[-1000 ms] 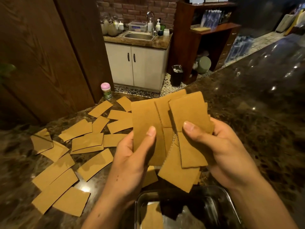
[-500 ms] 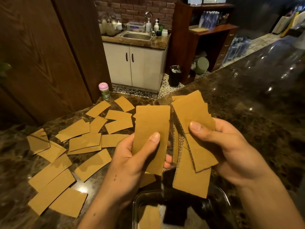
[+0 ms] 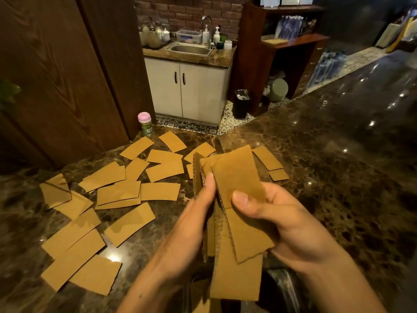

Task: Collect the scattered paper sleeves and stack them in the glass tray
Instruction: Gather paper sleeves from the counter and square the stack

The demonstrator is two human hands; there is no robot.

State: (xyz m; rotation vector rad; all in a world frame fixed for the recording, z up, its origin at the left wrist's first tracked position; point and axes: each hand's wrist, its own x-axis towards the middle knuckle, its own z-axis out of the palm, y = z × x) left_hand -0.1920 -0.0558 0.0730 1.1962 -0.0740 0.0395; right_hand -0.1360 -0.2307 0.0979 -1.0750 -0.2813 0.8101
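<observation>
A bunch of brown paper sleeves [image 3: 237, 177] stands on edge between my two hands, above the glass tray [image 3: 286, 288] at the bottom of the view. My left hand [image 3: 194, 220] grips the left side of the bunch, thumb up against it. My right hand [image 3: 277, 218] holds the right side, with the thumb pressed on the front sleeve. Several more sleeves [image 3: 126, 224] lie scattered flat on the dark marble counter to the left, and a few [image 3: 268, 159] lie just behind the bunch. The tray is mostly hidden by the sleeves and my arms.
A small jar with a pink lid [image 3: 145, 123] stands at the counter's far edge by a wooden panel [image 3: 56, 75]. The marble counter [image 3: 338, 154] stretches away to the right. Beyond it are a sink cabinet [image 3: 187, 86] and a black bin [image 3: 241, 103].
My hands have come together, closing the fanned and separated sleeves into one narrow bunch. The bunch has turned more edge-on and sits lower over the tray.
</observation>
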